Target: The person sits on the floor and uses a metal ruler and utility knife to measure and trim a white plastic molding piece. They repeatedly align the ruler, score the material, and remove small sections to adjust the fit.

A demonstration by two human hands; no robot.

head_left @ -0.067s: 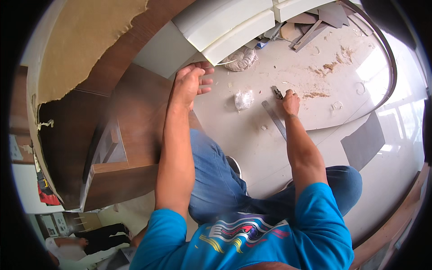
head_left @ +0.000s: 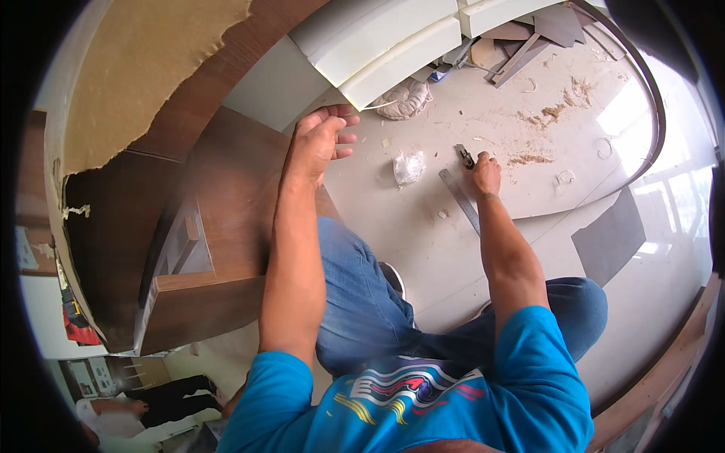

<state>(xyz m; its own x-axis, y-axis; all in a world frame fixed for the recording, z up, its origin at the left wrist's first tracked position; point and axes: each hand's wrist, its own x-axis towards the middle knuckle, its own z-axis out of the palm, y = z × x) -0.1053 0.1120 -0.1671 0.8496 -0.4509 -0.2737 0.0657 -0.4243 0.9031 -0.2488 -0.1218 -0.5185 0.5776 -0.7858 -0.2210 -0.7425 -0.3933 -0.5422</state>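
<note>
My left hand [head_left: 317,143] is raised at the lower corner of a white drawer-like panel [head_left: 400,66]. Its fingers are spread, with the upper fingertips beside or touching that corner; actual contact is hard to make out. From the same corner a thin white strip [head_left: 377,105] sticks out. Low over the floor, my right hand [head_left: 485,175] is closed around a dark utility knife [head_left: 464,156], whose front end points away from me. A metal ruler [head_left: 459,201] lies just left of that hand, and a crumpled clear plastic bag [head_left: 408,168] sits between my hands.
Brown wooden cabinet boards [head_left: 234,174] stand close on my left, below torn cardboard [head_left: 143,75]. A long dark edging strip [head_left: 661,113] curves across the right. Sawdust [head_left: 555,112], board offcuts [head_left: 521,53] and a grey sheet [head_left: 610,235] lie on the floor. Another person [head_left: 121,415] is at lower left.
</note>
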